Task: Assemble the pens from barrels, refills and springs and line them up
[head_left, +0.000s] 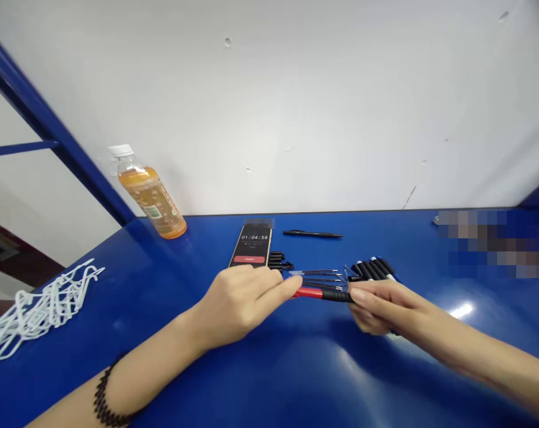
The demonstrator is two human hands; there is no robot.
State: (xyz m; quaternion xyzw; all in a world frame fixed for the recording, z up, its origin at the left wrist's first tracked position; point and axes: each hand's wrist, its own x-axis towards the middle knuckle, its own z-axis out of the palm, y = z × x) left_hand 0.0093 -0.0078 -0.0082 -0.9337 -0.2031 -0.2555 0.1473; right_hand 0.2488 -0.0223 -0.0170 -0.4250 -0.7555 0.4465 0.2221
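My left hand (pixel 247 300) pinches the red end of a red and black pen (pixel 322 293) held just above the blue table (pixel 269 362). My right hand (pixel 376 304) grips the pen's black end from the right. Both hands have their fingers closed on it. Just behind the pen lie several thin pen refills (pixel 318 274) side by side. A row of black pen barrels (pixel 373 268) lies behind my right hand. A small pile of black pen caps (pixel 278 260) sits behind my left fingertips.
A phone (pixel 251 245) showing a running timer lies face up behind my left hand. A whole black pen (pixel 313 233) lies near the wall. An orange drink bottle (pixel 148 193) stands at the back left. White cords (pixel 37 306) are heaped at the left edge.
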